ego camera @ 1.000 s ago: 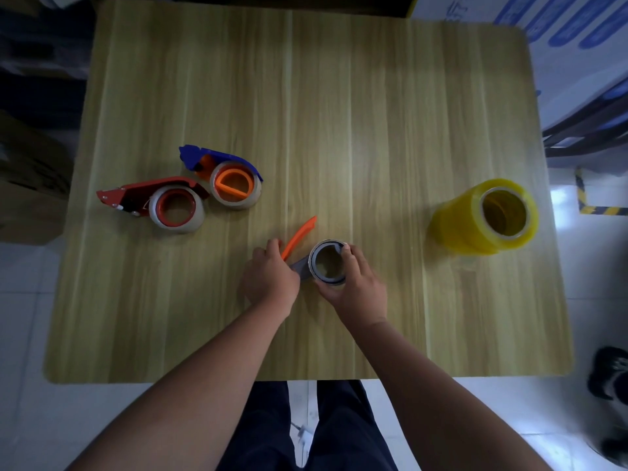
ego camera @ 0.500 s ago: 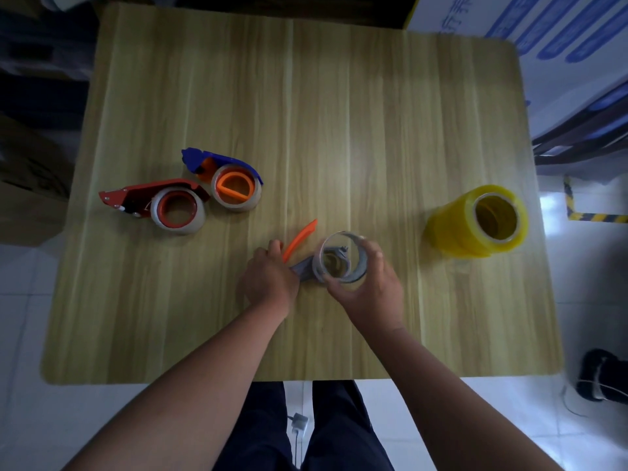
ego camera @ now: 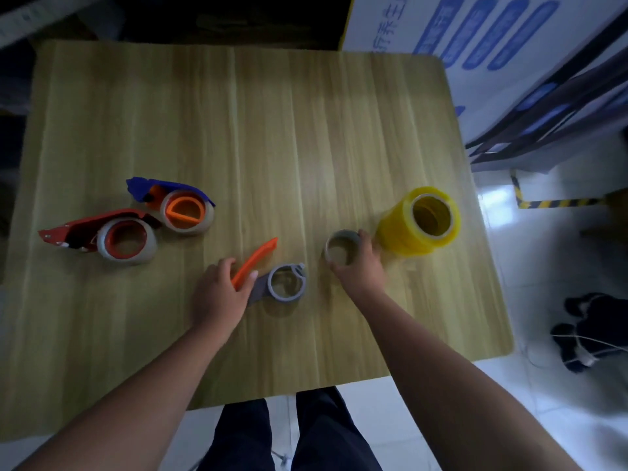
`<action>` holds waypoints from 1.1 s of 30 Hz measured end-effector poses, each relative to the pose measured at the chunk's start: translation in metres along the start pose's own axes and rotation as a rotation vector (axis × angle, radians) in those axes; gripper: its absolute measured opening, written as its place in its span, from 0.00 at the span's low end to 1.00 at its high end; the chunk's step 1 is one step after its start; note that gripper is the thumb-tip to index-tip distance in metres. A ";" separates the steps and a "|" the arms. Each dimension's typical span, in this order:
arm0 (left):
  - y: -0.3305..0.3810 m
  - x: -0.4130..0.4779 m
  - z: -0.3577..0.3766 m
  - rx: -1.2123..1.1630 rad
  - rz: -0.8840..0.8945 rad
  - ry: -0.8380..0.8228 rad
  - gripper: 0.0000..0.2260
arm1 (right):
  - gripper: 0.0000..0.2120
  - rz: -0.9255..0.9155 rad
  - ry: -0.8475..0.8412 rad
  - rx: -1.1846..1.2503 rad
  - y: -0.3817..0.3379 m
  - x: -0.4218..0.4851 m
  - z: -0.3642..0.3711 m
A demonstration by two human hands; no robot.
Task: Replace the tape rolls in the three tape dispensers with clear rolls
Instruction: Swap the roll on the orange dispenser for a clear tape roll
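1. Our right grip (ego camera: 356, 266) is wrapped around a used tape roll (ego camera: 341, 251), just beside the yellow stack of rolls (ego camera: 419, 220).
2. Our left grip (ego camera: 221, 290) is pressed shut on the grey dispenser (ego camera: 283, 283), its orange handle (ego camera: 255, 263) left of the stack.
3. Two loaded dispensers, red (ego camera: 102, 232) and blue (ego camera: 170, 202), lie far left on the worktop (ego camera: 306, 130).

Bare table (ego camera: 272, 130) beyond dispensers (ego camera: 129, 239), yellow stack (ego camera: 397, 232) right.
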State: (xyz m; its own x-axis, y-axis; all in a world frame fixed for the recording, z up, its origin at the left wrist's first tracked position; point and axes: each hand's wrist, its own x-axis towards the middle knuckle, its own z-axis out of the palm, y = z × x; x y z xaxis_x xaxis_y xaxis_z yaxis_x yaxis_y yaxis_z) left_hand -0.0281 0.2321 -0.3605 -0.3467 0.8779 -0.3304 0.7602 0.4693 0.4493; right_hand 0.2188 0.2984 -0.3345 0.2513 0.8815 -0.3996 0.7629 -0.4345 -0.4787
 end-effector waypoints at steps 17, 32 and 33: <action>0.016 0.000 -0.029 0.114 0.083 -0.003 0.20 | 0.52 -0.098 0.140 -0.345 0.017 0.043 -0.153; 0.031 -0.015 -0.042 0.045 0.173 -0.005 0.19 | 0.49 -0.337 0.116 -0.155 0.024 0.031 -0.160; 0.034 -0.015 -0.042 0.021 0.195 -0.010 0.18 | 0.49 -0.398 0.135 -0.132 0.018 0.022 -0.162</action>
State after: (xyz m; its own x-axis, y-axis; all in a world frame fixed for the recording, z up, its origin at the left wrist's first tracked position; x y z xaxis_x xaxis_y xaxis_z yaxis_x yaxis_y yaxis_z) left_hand -0.0200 0.2395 -0.3051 -0.1862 0.9510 -0.2469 0.8236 0.2881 0.4885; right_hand 0.3346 0.3399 -0.2259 -0.0088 0.9955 -0.0945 0.8832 -0.0366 -0.4676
